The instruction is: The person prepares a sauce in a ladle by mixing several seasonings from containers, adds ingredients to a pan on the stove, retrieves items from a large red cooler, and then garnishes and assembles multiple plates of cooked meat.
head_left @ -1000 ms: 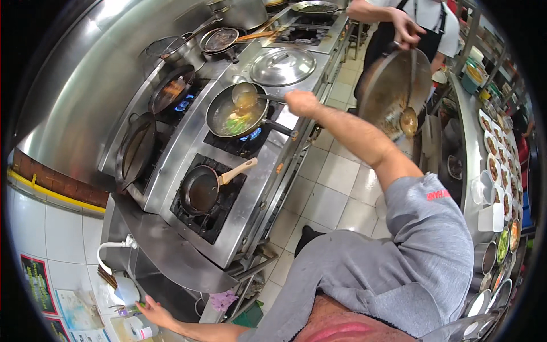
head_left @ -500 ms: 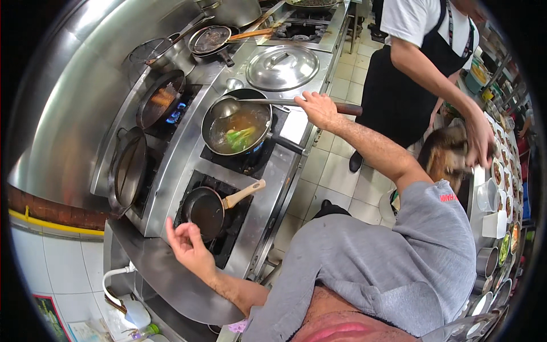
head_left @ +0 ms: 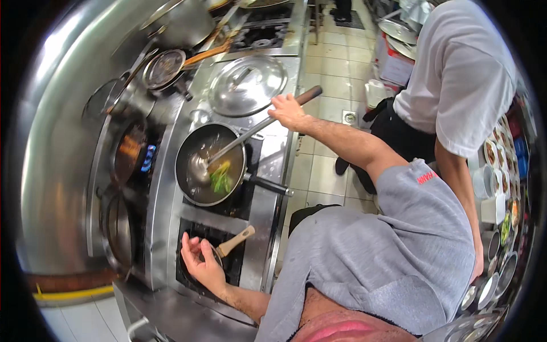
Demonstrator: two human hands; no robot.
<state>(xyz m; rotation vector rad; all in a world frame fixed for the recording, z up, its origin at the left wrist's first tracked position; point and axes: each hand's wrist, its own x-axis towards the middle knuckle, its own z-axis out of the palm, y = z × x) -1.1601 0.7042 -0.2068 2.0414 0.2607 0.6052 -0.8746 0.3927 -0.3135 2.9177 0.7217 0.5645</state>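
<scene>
1. The left hand (head_left: 204, 269) hides most of the small pan (head_left: 235, 242) under it.
2. Left of the right hand (head_left: 288, 112), soup (head_left: 208, 147) hides the bottom of the ladle (head_left: 242, 138).
3. The big pot (head_left: 187, 25), far past the right hand, is cut off on top.
4. Food (head_left: 490, 154) far right of both hands is too small to tell.

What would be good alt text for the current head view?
A person's right hand holds a ladle in a dark pan of liquid and greens on a stove; the empty left hand hovers near a tan-handled pan.
</scene>
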